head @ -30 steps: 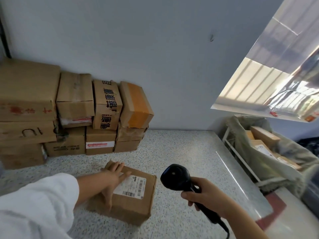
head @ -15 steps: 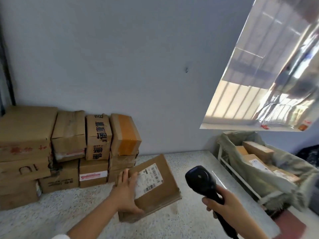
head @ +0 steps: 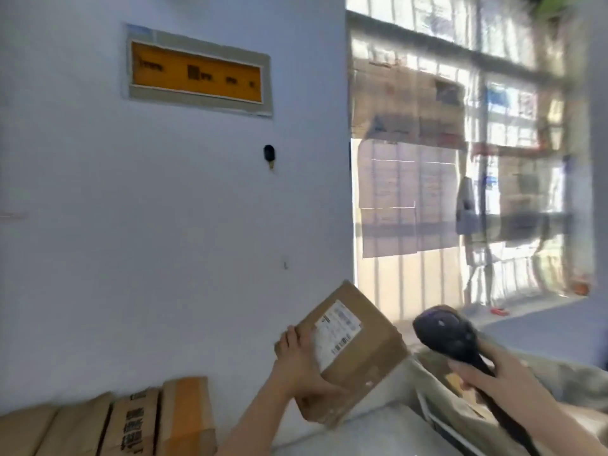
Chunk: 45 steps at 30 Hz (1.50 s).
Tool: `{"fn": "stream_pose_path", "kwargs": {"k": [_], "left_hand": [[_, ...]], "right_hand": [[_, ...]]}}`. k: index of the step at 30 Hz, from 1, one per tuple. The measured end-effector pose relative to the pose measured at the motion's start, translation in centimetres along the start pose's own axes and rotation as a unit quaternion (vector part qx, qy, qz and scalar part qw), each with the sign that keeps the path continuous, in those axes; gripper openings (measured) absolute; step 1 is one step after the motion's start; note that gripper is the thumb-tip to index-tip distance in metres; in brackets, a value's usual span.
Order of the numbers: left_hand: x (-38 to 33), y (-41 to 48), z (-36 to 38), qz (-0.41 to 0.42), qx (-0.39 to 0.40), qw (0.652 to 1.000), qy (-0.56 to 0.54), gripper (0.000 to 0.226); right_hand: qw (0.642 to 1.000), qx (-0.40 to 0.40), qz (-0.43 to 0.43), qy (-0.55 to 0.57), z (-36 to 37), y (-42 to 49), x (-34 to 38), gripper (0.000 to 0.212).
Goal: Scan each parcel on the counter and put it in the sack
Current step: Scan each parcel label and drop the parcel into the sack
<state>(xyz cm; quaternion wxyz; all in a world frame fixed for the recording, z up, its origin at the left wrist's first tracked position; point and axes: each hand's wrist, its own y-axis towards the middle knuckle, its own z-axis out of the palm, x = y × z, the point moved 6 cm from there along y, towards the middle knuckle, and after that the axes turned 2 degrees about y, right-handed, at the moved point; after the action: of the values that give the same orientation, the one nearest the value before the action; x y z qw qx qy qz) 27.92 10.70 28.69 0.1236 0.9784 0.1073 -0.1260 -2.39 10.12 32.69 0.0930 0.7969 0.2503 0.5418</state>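
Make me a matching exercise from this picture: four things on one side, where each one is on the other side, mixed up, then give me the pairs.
1. labelled parcel
2. scanner
3. orange sign
4. stacked boxes

A. gripped by the right hand
B. high on the wall
C. bottom left, against the wall
D. held up by the left hand

Pairs: 1-D, 2-A, 3-B, 4-C

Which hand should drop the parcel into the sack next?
Left. The left hand holds the brown cardboard parcel in the air, just left of the grey-green fabric sack. The right hand is occupied gripping the black handheld scanner.
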Motion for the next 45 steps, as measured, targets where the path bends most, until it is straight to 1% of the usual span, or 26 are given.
{"fn": "stream_pose_path", "kwargs": {"k": [1,2,3,5,7,8,12,15,17,19,21,22,23,25,27,30,33,36,38,41,43,45], "left_hand": [[-1.0,0.6,-0.7,-0.011,-0.004,1.0,0.004,0.14],[-2.5,1.7,-1.0,-0.01,-0.022,1.0,0.01,0.142],[-5.2,2.3,-1.2,0.0,-0.032,0.999,0.011,0.143],[-9.5,3.4,-0.6,0.017,-0.048,0.999,0.01,0.143],[-12.5,5.2,0.5,0.037,-0.051,0.998,0.01,0.145],[-13.8,6.0,1.2,0.047,-0.052,0.997,0.014,0.146],[-19.6,9.8,5.3,0.083,-0.048,0.995,0.023,0.145],[-23.2,13.2,7.9,0.108,-0.046,0.993,0.03,0.142],[-25.1,15.8,9.5,0.12,-0.043,0.991,0.027,0.14],[-26.4,18.7,10.6,0.123,-0.043,0.991,0.02,0.138],[-27.7,21.8,11.6,0.134,-0.074,0.988,0.015,0.132],[-28.3,23.2,12.0,0.144,-0.104,0.984,0.024,0.129],[-28.9,24.7,12.7,0.15,-0.111,0.982,0.038,0.129],[-30.3,26.6,14.4,0.124,-0.052,0.989,0.057,0.139],[-31.4,28.5,16.0,0.1,-0.036,0.993,0.06,0.15],[-32.7,31.1,18.3,0.054,0.001,0.997,0.058,0.144],[-33.6,33.7,20.9,0.006,0.024,0.997,0.073,0.144],[-35.1,35.2,23.5,-0.045,0.051,0.996,0.063,0.145],[-36.5,36.0,25.8,-0.064,0.076,0.993,0.058,0.143],[-38.8,37.0,29.5,-0.063,0.106,0.99,0.065,0.13],[-40.8,37.5,32.2,-0.059,0.133,0.988,0.051,0.125],[-43.1,38.0,34.8,-0.058,0.16,0.984,0.048,0.122]], "right_hand": [[1.0,-0.01,-0.003,-0.011,-1.7,0.8,-0.7,0.018],[1.0,-0.024,-0.005,-0.014,-3.5,1.4,-1.6,0.011],[0.999,-0.043,-0.017,-0.023,-5.1,2.1,-1.9,0.009],[0.998,-0.046,-0.018,-0.025,-8.1,2.7,-3.7,0.01],[0.999,-0.035,0.0,0.015,-10.3,2.8,-5.6,0.01],[0.999,-0.036,0.001,0.018,-11.5,3.0,-6.6,0.011],[0.997,-0.067,0.016,0.015,-16.0,4.1,-11.4,0.014],[0.998,-0.056,0.033,0.027,-18.1,6.3,-15.8,0.015],[0.997,-0.059,0.048,0.012,-19.2,8.4,-18.8,0.016],[0.996,-0.067,0.057,0.012,-20.2,10.7,-21.4,0.021],[0.995,-0.071,0.065,0.014,-21.3,13.1,-23.8,0.025],[0.995,-0.07,0.068,0.014,-21.7,14.2,-24.9,0.025],[0.995,-0.07,0.072,0.018,-22.1,15.2,-25.9,0.023],[0.994,-0.069,0.079,0.024,-23.1,16.9,-27.7,0.025],[0.994,-0.064,0.082,0.029,-24.3,18.6,-29.5,0.027],[0.996,-0.042,0.077,0.02,-25.9,21.1,-32.0,0.025],[0.997,-0.019,0.069,0.011,-27.6,23.9,-35.3,0.026],[0.997,0.018,0.069,-0.001,-29.2,26.8,-38.7,0.027],[0.996,0.051,0.069,0.001,-30.4,28.7,-40.7,0.027],[0.994,0.089,0.066,0.009,-31.9,30.9,-43.4,0.028],[0.993,0.096,0.065,0.013,-33.0,31.8,-44.9,0.022],[0.992,0.099,0.077,0.014,-33.9,32.4,-46.7,0.022]]}}
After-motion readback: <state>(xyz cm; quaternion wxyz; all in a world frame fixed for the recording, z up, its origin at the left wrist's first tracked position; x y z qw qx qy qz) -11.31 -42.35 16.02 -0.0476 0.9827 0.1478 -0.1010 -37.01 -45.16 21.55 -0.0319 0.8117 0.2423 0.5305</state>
